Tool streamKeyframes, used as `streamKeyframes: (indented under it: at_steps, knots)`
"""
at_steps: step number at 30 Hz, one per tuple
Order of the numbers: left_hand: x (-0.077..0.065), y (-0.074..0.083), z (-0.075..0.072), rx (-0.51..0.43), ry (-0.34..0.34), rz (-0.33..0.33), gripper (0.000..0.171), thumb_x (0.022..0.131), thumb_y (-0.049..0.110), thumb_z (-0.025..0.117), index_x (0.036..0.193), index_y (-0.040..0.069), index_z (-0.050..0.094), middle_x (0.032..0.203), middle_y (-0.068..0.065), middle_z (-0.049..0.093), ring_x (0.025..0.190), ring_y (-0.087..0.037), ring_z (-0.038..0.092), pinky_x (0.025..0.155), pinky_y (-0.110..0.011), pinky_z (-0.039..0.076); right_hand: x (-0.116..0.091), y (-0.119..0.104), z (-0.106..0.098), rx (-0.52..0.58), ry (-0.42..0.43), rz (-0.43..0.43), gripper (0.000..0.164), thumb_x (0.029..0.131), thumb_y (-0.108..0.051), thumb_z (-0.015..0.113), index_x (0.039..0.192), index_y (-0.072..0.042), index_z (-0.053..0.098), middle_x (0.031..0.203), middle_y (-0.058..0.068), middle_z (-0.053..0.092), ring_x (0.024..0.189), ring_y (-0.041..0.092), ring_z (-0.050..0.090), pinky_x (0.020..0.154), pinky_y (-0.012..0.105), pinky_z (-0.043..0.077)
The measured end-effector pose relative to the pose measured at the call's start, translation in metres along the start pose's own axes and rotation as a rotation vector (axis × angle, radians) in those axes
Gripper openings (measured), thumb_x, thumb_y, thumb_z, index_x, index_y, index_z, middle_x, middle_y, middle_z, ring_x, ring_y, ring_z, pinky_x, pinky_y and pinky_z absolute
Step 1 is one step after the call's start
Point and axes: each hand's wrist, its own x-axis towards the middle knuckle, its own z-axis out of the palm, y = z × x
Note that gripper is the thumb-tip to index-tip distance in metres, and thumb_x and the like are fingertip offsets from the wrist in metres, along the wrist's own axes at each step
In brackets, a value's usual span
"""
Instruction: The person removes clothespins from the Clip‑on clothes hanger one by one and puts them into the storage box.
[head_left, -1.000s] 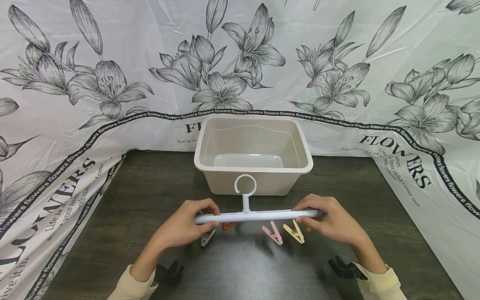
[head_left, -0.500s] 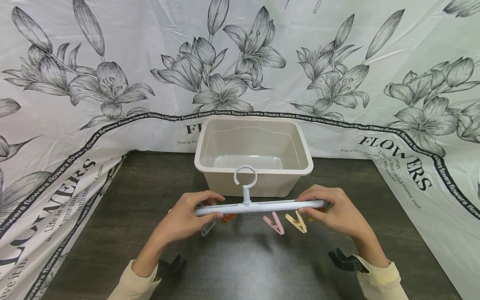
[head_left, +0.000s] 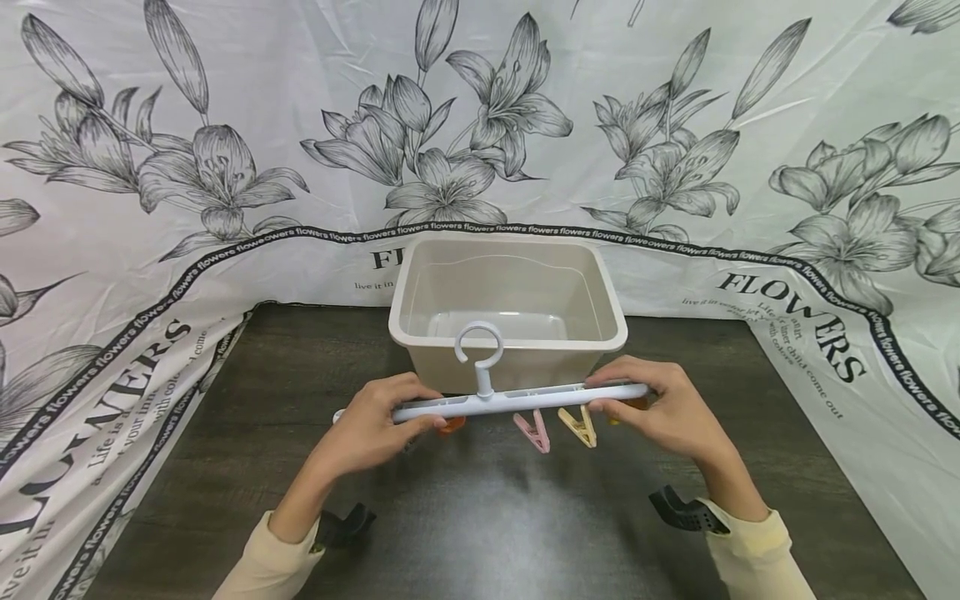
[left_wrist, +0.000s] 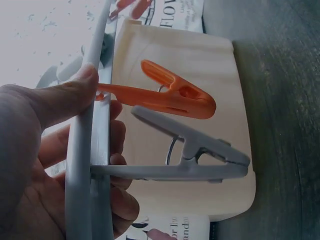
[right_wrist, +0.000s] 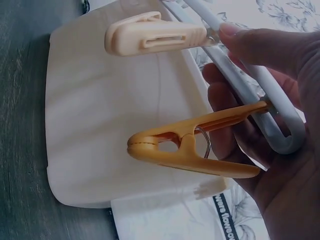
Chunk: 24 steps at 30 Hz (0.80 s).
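Both hands hold a pale blue-grey clip hanger (head_left: 517, 402) level in front of the basin, its open round hook pointing up. My left hand (head_left: 375, 425) grips the bar's left part between thumb and fingers, and the bar's end shows beyond it. Near that hand hang an orange clothespin (left_wrist: 165, 97) and a grey clothespin (left_wrist: 200, 157). At the other end, my right hand (head_left: 667, 408) pinches the bar. Below it dangle a cream clothespin (right_wrist: 150, 42) and a yellow-orange clothespin (right_wrist: 187, 145). A pink clothespin (head_left: 534, 432) hangs nearer the middle.
Behind the hanger, a beige rectangular basin (head_left: 510, 342) stands at the back of the dark wood-look table (head_left: 480, 525). White flower-printed cloth (head_left: 300, 100) encloses the back and sides. Dark straps (head_left: 686, 510) sit at both wrists.
Both hands have raised the hanger, the right one more, so its right end now sits higher in the head view. The hook has shifted slightly left. The basin has stayed put.
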Motion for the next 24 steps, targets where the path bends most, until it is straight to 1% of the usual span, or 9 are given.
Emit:
streamKeyframes:
  at_steps: [3, 6, 8, 11, 13, 16, 20, 23, 24]
  knots:
    - [0.001, -0.003, 0.0, 0.0, 0.004, 0.013, 0.021, 0.081, 0.037, 0.073, 0.1, 0.031, 0.068, 0.084, 0.018, 0.059, 0.067, -0.003, 0.054, 0.06, -0.024, 0.044, 0.0, -0.002, 0.001, -0.033, 0.011, 0.047, 0.036, 0.074, 0.005, 0.075, 0.107, -0.007, 0.068, 0.085, 0.004, 0.067, 0.055, 0.01, 0.06, 0.046, 0.022, 0.043]
    - [0.001, -0.006, -0.001, -0.017, -0.004, 0.011, 0.021, 0.081, 0.037, 0.072, 0.1, 0.03, 0.067, 0.083, 0.016, 0.059, 0.065, -0.004, 0.054, 0.058, -0.024, 0.044, 0.0, -0.002, 0.001, -0.055, 0.025, 0.089, 0.041, 0.074, 0.003, 0.076, 0.112, -0.01, 0.066, 0.084, 0.003, 0.067, 0.055, 0.01, 0.06, 0.046, 0.021, 0.042]
    - [0.001, -0.008, -0.001, -0.025, -0.006, 0.006, 0.021, 0.081, 0.037, 0.072, 0.1, 0.031, 0.067, 0.082, 0.016, 0.059, 0.063, -0.004, 0.054, 0.057, -0.024, 0.045, 0.0, -0.002, 0.001, -0.049, 0.031, 0.105, 0.044, 0.074, 0.002, 0.076, 0.114, -0.011, 0.064, 0.085, 0.003, 0.068, 0.056, 0.011, 0.062, 0.047, 0.022, 0.043]
    - [0.001, -0.011, -0.002, -0.029, -0.003, 0.012, 0.021, 0.081, 0.036, 0.072, 0.1, 0.03, 0.067, 0.082, 0.016, 0.059, 0.064, -0.004, 0.053, 0.058, -0.024, 0.044, -0.001, 0.001, 0.0, 0.001, 0.029, 0.104, 0.047, 0.075, 0.004, 0.075, 0.118, -0.009, 0.062, 0.09, 0.008, 0.069, 0.06, 0.016, 0.066, 0.051, 0.024, 0.048]
    - [0.001, -0.012, -0.001, -0.035, -0.004, 0.017, 0.021, 0.081, 0.036, 0.072, 0.101, 0.03, 0.067, 0.083, 0.015, 0.059, 0.064, -0.005, 0.053, 0.058, -0.024, 0.045, -0.001, 0.003, -0.001, 0.037, 0.022, 0.094, 0.048, 0.076, 0.005, 0.073, 0.121, -0.006, 0.059, 0.096, 0.012, 0.069, 0.063, 0.021, 0.067, 0.055, 0.027, 0.052]
    - [0.001, -0.015, -0.001, -0.048, -0.006, 0.017, 0.021, 0.081, 0.035, 0.072, 0.101, 0.03, 0.067, 0.083, 0.015, 0.059, 0.062, -0.005, 0.054, 0.057, -0.024, 0.045, -0.002, 0.006, -0.002, 0.049, 0.018, 0.085, 0.051, 0.077, 0.006, 0.072, 0.125, -0.005, 0.056, 0.103, 0.014, 0.067, 0.067, 0.025, 0.068, 0.06, 0.026, 0.053]
    - [0.002, -0.016, -0.001, -0.058, -0.008, 0.025, 0.021, 0.081, 0.035, 0.072, 0.101, 0.03, 0.066, 0.083, 0.014, 0.059, 0.061, -0.005, 0.054, 0.056, -0.024, 0.045, -0.004, 0.007, -0.005, 0.004, 0.023, 0.11, 0.055, 0.078, 0.004, 0.072, 0.128, -0.008, 0.053, 0.109, 0.011, 0.066, 0.075, 0.02, 0.068, 0.073, 0.021, 0.05]
    - [0.002, -0.017, -0.002, -0.059, -0.01, 0.037, 0.021, 0.082, 0.035, 0.072, 0.101, 0.028, 0.067, 0.084, 0.013, 0.06, 0.062, -0.005, 0.055, 0.057, -0.024, 0.045, -0.005, 0.006, -0.006, -0.022, 0.023, 0.152, 0.054, 0.08, 0.001, 0.071, 0.13, -0.01, 0.052, 0.111, 0.008, 0.065, 0.082, 0.016, 0.067, 0.081, 0.019, 0.047]
    - [0.002, -0.016, -0.003, -0.06, -0.008, 0.04, 0.021, 0.082, 0.035, 0.072, 0.101, 0.028, 0.067, 0.083, 0.013, 0.06, 0.063, -0.005, 0.055, 0.057, -0.024, 0.045, -0.006, 0.005, -0.007, -0.032, 0.027, 0.178, 0.053, 0.081, -0.001, 0.071, 0.13, -0.011, 0.052, 0.112, 0.007, 0.064, 0.086, 0.014, 0.066, 0.082, 0.018, 0.046]
